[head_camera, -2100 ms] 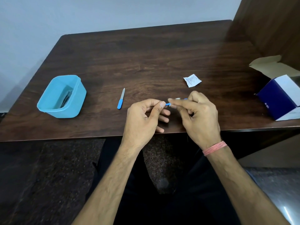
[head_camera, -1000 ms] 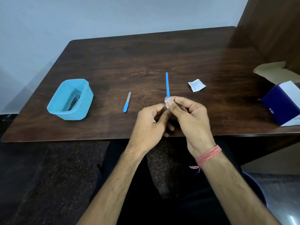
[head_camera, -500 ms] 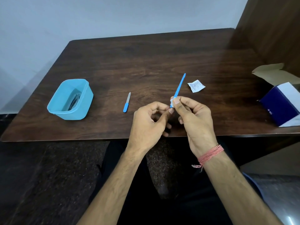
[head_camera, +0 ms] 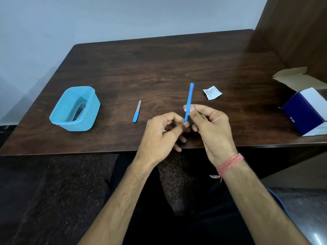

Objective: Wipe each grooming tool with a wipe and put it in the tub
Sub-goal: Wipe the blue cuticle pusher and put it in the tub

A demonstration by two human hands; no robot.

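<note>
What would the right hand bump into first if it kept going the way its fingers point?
The right hand points left, so it would probably meet the left hand first, right beside it at the blue stick. Depth is hard to judge.

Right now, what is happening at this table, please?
A person is cleaning a slim blue tool, held upright over the table. The left hand pinches its lower end; the right hand grips it higher up. A small blue-handled file lies waiting beside the blue tub, which already holds some tools.
</note>
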